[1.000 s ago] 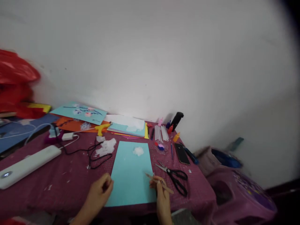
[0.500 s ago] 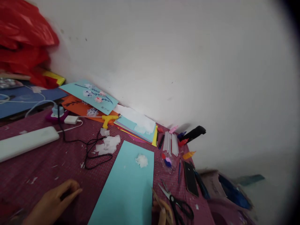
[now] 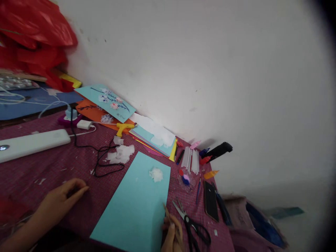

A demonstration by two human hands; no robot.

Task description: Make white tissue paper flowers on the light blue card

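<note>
My left hand (image 3: pixel 61 199) rests on the maroon cloth (image 3: pixel 52 168), fingers loosely curled, left of the light blue paper sheet (image 3: pixel 136 206); whether it holds anything is hidden. At the bottom edge my right hand (image 3: pixel 172 236) grips a thin wooden stick (image 3: pixel 168 214) at the sheet's right border. A small white tissue tuft (image 3: pixel 156 174) lies on the sheet's far end. Black-handled scissors (image 3: pixel 191 224) lie just right of my right hand.
White tissue scraps (image 3: pixel 120 154), a black cord (image 3: pixel 105 159) and a yellow glue gun (image 3: pixel 123 127) lie beyond the sheet. Coloured paper stacks (image 3: pixel 152 140), white sticks (image 3: pixel 191 159), a phone (image 3: pixel 210 200) and pens sit near the wall. A white bar (image 3: pixel 31 143) lies left.
The view swung left and tilted. My left hand slid left off the blue sheet onto the cloth. My right hand keeps the stick at the sheet's right edge.
</note>
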